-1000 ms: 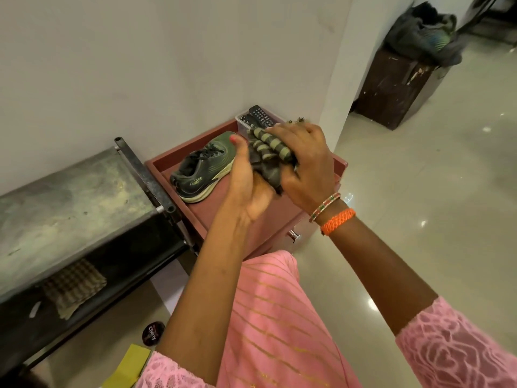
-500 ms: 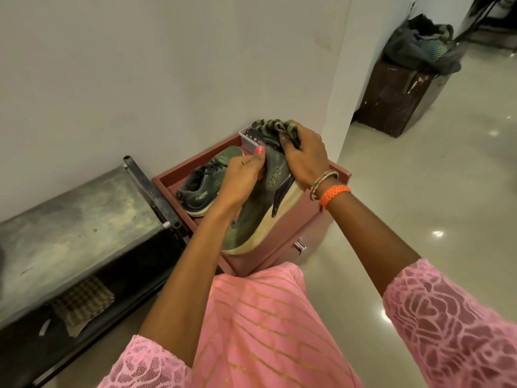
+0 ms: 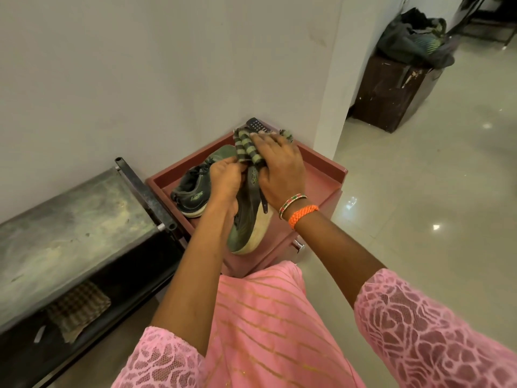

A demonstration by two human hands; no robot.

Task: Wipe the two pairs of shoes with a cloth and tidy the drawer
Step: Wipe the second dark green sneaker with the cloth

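While the left hand (image 3: pixel 226 177) grips the shoe (image 3: pixel 249 219), the right hand (image 3: pixel 279 169) presses the cloth (image 3: pixel 247 149) on it, second shoe (image 3: pixel 193 189) at nine o'clock.

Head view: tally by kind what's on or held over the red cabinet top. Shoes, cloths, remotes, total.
Shoes: 2, one lying on the red cabinet top, one held in the left hand
Cloths: 1, striped cloth pressed on the held shoe by the right hand
Remotes: 1, remote at the back corner
Total: 4
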